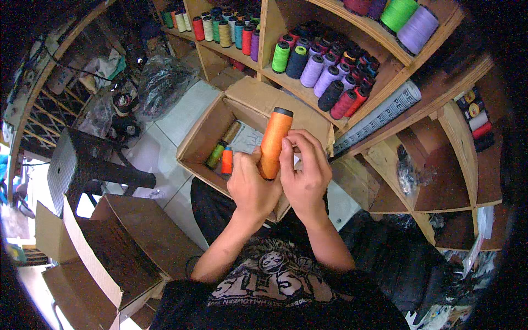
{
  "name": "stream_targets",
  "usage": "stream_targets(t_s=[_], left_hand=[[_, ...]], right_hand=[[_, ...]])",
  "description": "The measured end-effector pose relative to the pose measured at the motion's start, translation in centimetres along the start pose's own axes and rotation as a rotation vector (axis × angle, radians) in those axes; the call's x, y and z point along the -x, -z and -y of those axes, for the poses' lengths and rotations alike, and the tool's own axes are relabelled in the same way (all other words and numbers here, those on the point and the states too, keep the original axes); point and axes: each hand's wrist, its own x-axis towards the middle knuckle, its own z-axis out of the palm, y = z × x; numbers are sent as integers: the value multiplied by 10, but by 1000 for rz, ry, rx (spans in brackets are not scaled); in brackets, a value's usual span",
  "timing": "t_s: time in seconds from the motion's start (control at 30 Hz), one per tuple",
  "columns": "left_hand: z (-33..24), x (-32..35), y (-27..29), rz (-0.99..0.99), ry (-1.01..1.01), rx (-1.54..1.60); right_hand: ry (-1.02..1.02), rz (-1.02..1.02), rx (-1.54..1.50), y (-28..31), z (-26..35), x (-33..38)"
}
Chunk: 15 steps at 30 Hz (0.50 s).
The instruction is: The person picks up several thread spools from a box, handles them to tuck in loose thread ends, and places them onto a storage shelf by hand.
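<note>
An orange thread spool (pixel 275 143) with a dark top rim stands tilted in front of me, above an open cardboard box. My left hand (pixel 250 179) is wrapped round its lower part. Close to the spool's right side is my right hand (pixel 305 170), its thumb and forefinger drawn together in a pinch. Whatever lies between those fingertips is too small to make out. Inside the cardboard box (pixel 192 140) lie a green spool (pixel 215 155), a red-orange spool (pixel 227 160), a brownish spool (pixel 231 132) and a pale printed sheet (pixel 248 137).
Wooden shelves (pixel 330 96) full of coloured spools (pixel 312 70) rise behind the box. A long printed roll (pixel 379 115) leans under them. At left are a black stool (pixel 82 162), plastic bags (pixel 165 82) and another opened carton (pixel 143 242). Wooden compartments (pixel 440 165) stand at right.
</note>
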Motion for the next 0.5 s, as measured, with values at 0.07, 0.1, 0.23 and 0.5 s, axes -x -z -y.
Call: stream_targets(t_s=[0.07, 0.1, 0.23, 0.5], left_hand=[[-1, 0, -2, -15, 19, 18], [-2, 0, -2, -29, 40, 33], [-10, -2, 3, -4, 38, 3], [-2, -2, 1, -95, -232, -24]], right_hand=[[-144, 3, -90, -5, -8, 3], [-289, 7, -183, -5, -10, 3], [-877, -79, -1061, 5, -18, -6], [-814, 99, -1020, 21, -23, 0]])
